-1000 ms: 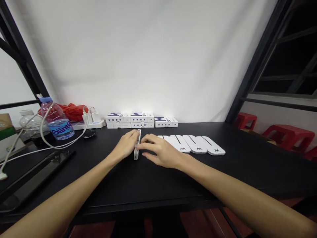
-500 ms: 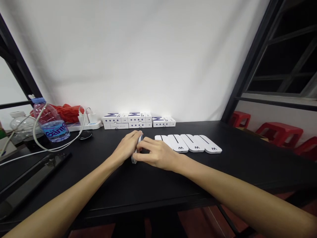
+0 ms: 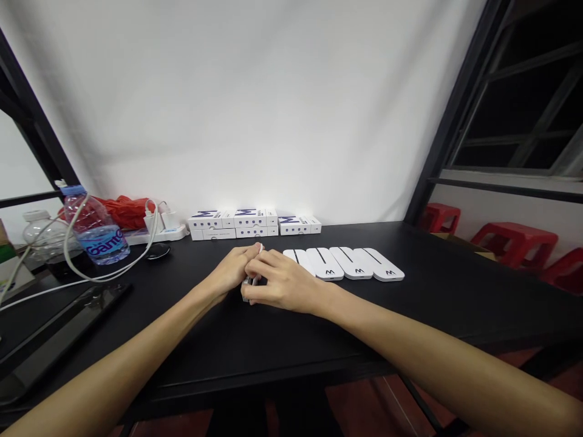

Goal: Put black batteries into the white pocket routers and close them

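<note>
Black desktop (image 3: 437, 303) stretches across in front of me, backed by a white fabric sheet (image 3: 255, 103). Between my two hands, low over the desk, I'm gripping a slim white device (image 3: 246, 297). Nearly all of it is hidden: only its lower end and a sliver of its top edge show. My left hand (image 3: 230, 270) holds it from one side, fingers (image 3: 243, 255) pressed together and curled over it. My right hand (image 3: 283, 282) closes from the other side, fingers (image 3: 266, 272) also together and curled, so the device is pinched between them. I can't tell exactly where each fingertip presses.

Just beside my right hand lie four flat white pieces (image 3: 344, 264) in a row, each with a black line and a W mark. Beyond them stand stacked white boxes (image 3: 232, 220) with purple lettering. Farther left are a white power strip (image 3: 159, 235) with chargers, a red cloth (image 3: 125, 212), a water bottle (image 3: 98, 233), a white cable (image 3: 91, 276) and a dark tablet (image 3: 59, 328). Off to the right, past the desk, sit red stools (image 3: 514, 243).
</note>
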The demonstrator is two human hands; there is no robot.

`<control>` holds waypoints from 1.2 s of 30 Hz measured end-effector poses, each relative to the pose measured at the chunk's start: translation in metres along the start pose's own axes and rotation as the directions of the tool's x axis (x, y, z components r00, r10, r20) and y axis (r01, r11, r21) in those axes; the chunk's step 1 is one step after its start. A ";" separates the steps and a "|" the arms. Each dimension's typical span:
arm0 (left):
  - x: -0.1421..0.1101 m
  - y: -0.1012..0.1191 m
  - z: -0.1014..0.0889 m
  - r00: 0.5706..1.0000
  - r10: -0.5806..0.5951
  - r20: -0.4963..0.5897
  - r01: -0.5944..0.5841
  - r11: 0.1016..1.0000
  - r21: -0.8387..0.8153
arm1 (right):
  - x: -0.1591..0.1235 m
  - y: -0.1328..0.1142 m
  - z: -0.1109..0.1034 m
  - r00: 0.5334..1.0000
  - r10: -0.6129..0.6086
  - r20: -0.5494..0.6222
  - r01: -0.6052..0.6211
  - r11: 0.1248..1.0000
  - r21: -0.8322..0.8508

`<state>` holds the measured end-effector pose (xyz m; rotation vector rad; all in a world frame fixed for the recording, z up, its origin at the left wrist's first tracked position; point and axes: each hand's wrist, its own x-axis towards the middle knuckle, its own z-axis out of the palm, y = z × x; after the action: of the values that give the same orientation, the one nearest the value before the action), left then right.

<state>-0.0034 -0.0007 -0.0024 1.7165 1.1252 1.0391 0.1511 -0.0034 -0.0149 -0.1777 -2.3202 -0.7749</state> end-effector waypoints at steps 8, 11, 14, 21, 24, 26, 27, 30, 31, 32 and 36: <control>-0.003 -0.001 -0.001 1.000 -0.001 0.028 0.002 0.999 -0.038 | -0.007 0.017 -0.016 0.983 0.112 0.147 -0.126 0.988 0.092; -0.001 -0.001 0.001 0.999 -0.023 0.036 0.024 1.000 -0.018 | -0.012 0.027 -0.018 0.964 0.209 0.165 -0.233 0.962 0.143; -0.001 0.000 0.004 0.997 -0.053 0.052 0.056 0.998 -0.043 | -0.012 0.032 -0.017 0.957 0.241 0.163 -0.267 0.949 0.167; -0.006 0.007 0.002 0.988 -0.072 0.136 0.074 0.997 -0.012 | -0.009 0.028 -0.013 0.965 0.233 0.119 -0.254 0.943 0.214; -0.007 0.008 0.001 0.985 -0.088 0.146 0.090 0.996 -0.008 | -0.012 0.030 -0.011 0.959 0.257 0.117 -0.279 0.925 0.259; -0.006 0.007 0.001 0.991 -0.073 0.111 0.076 0.997 -0.021 | -0.015 0.034 -0.011 0.940 0.327 0.092 -0.339 0.884 0.321; -0.006 0.007 0.001 0.993 -0.061 0.097 0.064 0.997 -0.030 | -0.016 0.036 -0.012 0.924 0.374 0.077 -0.375 0.853 0.362; -0.006 0.008 0.003 0.993 -0.030 0.117 0.039 0.997 -0.072 | -0.020 0.043 -0.016 0.875 0.480 0.061 -0.453 0.766 0.456; -0.006 0.009 0.004 0.991 -0.019 0.136 0.031 0.996 -0.088 | -0.020 0.045 -0.018 0.867 0.494 0.064 -0.463 0.752 0.469; -0.007 0.010 0.005 0.989 -0.007 0.147 0.022 0.995 -0.101 | -0.021 0.046 -0.020 0.864 0.500 0.063 -0.466 0.744 0.480; -0.010 0.015 0.009 0.994 0.037 0.102 -0.032 0.998 -0.047 | -0.019 0.043 -0.023 0.856 0.514 0.043 -0.461 0.726 0.510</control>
<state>0.0063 -0.0161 0.0067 1.7391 1.0029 0.9784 0.1920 0.0195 0.0076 -0.4794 -2.1425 0.1023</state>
